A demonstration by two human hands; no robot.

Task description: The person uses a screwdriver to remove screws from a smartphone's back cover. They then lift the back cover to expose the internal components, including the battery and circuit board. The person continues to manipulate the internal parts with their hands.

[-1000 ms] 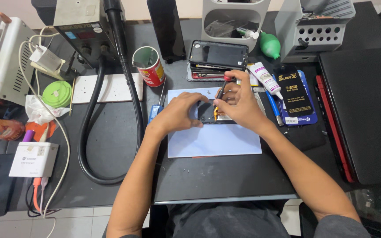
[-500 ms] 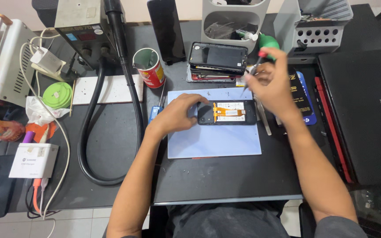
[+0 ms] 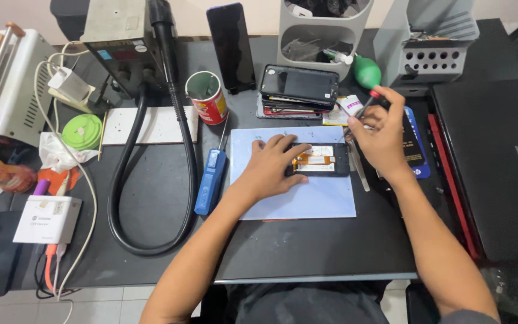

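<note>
Phone: opened phone (image 3: 318, 160), flat black slab with orange flex inside, centre frame on a pale blue mat (image 3: 295, 198).
Left hand: your left hand (image 3: 271, 168) presses its edge, fingers spread flat.
Right hand: your right hand (image 3: 382, 135) pinches a thin red-tipped screwdriver (image 3: 361, 112), upper right.
Nearby: glossy phone stack (image 3: 298, 87) behind; blue-handled tool (image 3: 211, 180) left.

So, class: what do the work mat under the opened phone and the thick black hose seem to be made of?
Work mat: probably silicone or soft rubber, matte pale blue, lying thin and flat. Black hose: looks like rubber or flexible plastic, smooth with a slight sheen, bending in a loop.
</note>
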